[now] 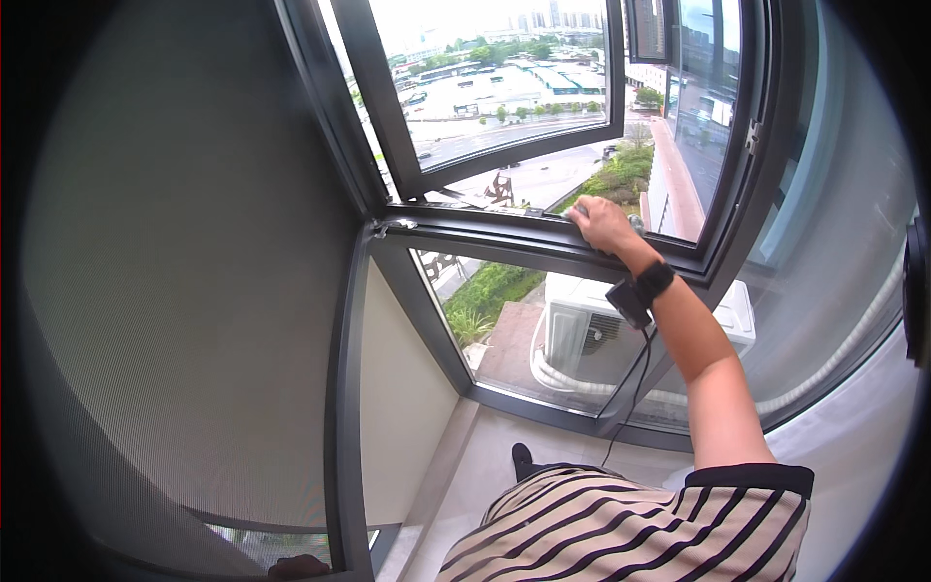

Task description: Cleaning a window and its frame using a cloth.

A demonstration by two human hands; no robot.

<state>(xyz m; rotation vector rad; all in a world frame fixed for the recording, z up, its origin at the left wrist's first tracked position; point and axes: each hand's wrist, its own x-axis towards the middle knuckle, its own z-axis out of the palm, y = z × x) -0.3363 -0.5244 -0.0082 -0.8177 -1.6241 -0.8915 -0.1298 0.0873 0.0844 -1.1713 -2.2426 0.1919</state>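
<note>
My right hand [602, 224] reaches out to the lower rail of the dark metal window frame [494, 225]. Its fingers are closed on a greyish, crumpled cloth [636, 223], mostly hidden under the palm, with bits showing at both sides. The wrist wears a black strap with a small black box [629, 303] and a cable hanging from it. Beyond the hand, the window sash [509, 154] is swung outward. A metal fitting [396, 227] sits at the left corner of the frame. My left hand is out of view.
A grey mesh blind [189, 291] covers the left side. Below the rail is a fixed glass pane, with a white air-conditioner unit [574, 327] outside. Another metal fitting [753, 137] is on the right frame post. A dark shoe [521, 457] stands on the pale floor. A street lies far below.
</note>
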